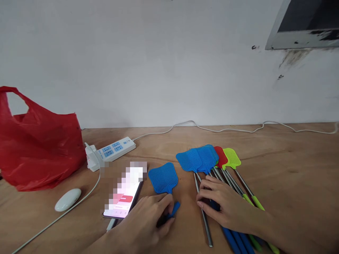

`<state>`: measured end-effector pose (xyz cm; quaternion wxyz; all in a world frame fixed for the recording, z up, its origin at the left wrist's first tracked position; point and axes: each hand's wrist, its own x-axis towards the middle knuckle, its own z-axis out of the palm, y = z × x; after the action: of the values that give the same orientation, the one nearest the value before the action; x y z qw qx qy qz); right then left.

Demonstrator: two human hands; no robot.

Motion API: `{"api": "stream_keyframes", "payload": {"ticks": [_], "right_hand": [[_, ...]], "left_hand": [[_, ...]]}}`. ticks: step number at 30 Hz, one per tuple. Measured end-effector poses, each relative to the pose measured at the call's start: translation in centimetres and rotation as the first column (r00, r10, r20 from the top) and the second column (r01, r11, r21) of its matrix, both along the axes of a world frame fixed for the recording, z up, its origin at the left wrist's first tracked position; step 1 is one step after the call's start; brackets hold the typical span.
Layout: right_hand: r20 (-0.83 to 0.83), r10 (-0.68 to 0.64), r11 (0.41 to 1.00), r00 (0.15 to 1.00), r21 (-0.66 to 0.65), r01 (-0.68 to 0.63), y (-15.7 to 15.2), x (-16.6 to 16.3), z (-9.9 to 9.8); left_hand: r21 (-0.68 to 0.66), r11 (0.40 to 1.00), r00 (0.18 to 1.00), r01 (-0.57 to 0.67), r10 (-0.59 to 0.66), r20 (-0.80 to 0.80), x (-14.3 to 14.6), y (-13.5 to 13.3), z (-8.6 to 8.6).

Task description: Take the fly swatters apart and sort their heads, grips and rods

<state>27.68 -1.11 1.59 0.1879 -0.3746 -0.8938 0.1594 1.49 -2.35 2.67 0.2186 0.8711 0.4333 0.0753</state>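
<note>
My left hand (150, 220) is closed near the middle front of the wooden table, with a blue fly swatter (163, 177) in its fingers. The swatter's mesh head points away from me, and a blue end sticks out by the thumb. Further right, my right hand (225, 203) curls over a fanned pile of fly swatters, its fingers around a blue one (208, 160) whose grip is mostly hidden under the palm. A bare metal rod (207, 231) runs beneath the fingertips. Beside it in the pile lie a red swatter (220, 156) and a yellow-green swatter (233, 157).
Left of my left hand lies a lit phone (123, 197), partly blurred, with a cable plugged in. A white power strip (116, 151), a white oval object (68, 199) and a red plastic bag (42, 148) are further left. A white cord (225, 130) runs along the wall.
</note>
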Motion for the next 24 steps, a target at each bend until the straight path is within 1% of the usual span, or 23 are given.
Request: {"api": "stream_keyframes", "payload": {"ticks": [4,8,10,12,15,18,24], "right_hand": [[-0.020,-0.045,0.999,0.999,-0.005,0.045,0.2,-0.1,-0.2],[-0.014,-0.122,0.992,0.992,0.036,0.123,0.1,-0.3,-0.5],[-0.026,-0.149,0.986,0.988,0.066,0.150,0.0,-0.4,-0.5],[-0.029,-0.149,0.986,0.988,0.074,0.151,0.0,-0.4,-0.6],[-0.006,-0.133,0.989,0.991,0.062,0.133,-0.1,-0.4,-0.9],[0.031,-0.133,0.988,0.991,0.082,0.130,0.0,-0.3,-1.2],[0.040,-0.154,0.982,0.987,0.117,0.149,0.0,-0.2,-1.6]], "left_hand": [[0.086,0.996,0.999,0.005,-0.002,-0.036,0.4,0.2,-0.8],[0.179,0.984,0.995,0.020,-0.003,-0.096,0.5,-0.4,-1.8],[0.213,0.976,0.996,0.046,-0.028,-0.087,0.5,-0.6,-2.2],[0.235,0.970,0.997,0.064,-0.051,-0.060,0.4,-0.7,-2.5],[0.254,0.965,0.998,0.068,-0.066,-0.019,0.2,-0.5,-2.8],[0.265,0.961,0.997,0.078,-0.081,0.001,0.1,-0.2,-2.9],[0.221,0.971,0.995,0.095,-0.094,-0.017,0.2,0.1,-2.5]]}}
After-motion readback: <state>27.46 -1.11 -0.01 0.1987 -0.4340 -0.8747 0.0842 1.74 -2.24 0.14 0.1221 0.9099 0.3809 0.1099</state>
